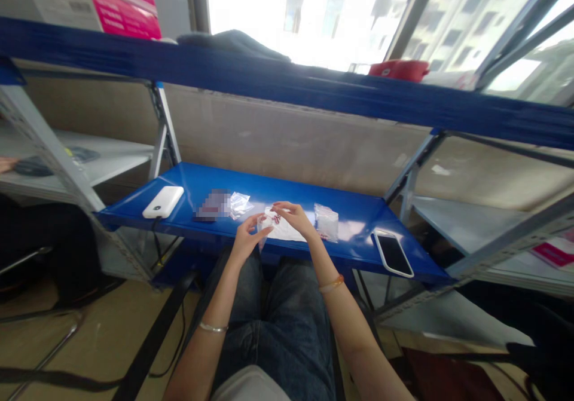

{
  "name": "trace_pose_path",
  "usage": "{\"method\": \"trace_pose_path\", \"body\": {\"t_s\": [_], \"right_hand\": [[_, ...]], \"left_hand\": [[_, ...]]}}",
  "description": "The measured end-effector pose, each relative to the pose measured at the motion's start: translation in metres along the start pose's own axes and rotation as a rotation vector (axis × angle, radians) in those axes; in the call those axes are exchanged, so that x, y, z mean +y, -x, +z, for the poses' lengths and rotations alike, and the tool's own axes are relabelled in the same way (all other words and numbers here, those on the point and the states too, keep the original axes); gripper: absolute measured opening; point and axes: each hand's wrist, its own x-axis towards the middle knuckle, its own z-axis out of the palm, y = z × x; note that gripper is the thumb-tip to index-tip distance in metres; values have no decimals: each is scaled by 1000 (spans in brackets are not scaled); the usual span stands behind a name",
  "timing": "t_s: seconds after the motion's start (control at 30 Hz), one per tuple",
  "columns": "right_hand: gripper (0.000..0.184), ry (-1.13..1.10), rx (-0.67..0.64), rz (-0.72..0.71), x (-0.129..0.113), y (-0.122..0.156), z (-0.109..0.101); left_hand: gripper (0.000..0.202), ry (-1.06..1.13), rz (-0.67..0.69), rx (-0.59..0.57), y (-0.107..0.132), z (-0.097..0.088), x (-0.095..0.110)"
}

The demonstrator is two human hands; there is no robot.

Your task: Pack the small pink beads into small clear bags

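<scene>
My left hand (246,238) is closed, thumb and fingers pinching the edge of a small clear plastic bag (262,243) over the table's front edge. Close beside it, my right hand (292,214) has its fingertips pinched together near small dark red pieces (276,219). What exactly those fingertips hold is too small to make out. A white sheet (289,232) lies beneath both hands, partly covered by them. Right of it rests a clear bag with white contents (327,223), with a few reddish bits at its lower edge. Crumpled clear plastic (240,204) lies to the left.
The blue table (354,210) also bears a white power bank (164,202) with a black cable, a pixelated dark item (213,205) and a white-framed phone (393,253). A blue shelf beam (287,84) crosses above. Metal shelf legs stand at both sides.
</scene>
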Motion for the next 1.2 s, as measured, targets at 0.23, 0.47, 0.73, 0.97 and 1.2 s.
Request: {"method": "trace_pose_path", "body": {"t_s": [0.23, 0.47, 0.73, 0.97, 1.2], "right_hand": [[28, 528, 127, 104, 53, -9, -4], [33, 829, 120, 212, 77, 0, 3], [17, 708, 255, 163, 74, -5, 4], [17, 201, 303, 20, 32, 6, -6], [18, 63, 49, -74, -29, 22, -8]], "left_hand": [[54, -9, 4, 0, -1, -1, -4], [54, -7, 2, 0, -1, -1, -3], [54, 7, -3, 5, 0, -1, -2], [54, -10, 12, 3, 0, -1, -1], [55, -20, 15, -11, 0, 1, -1]]}}
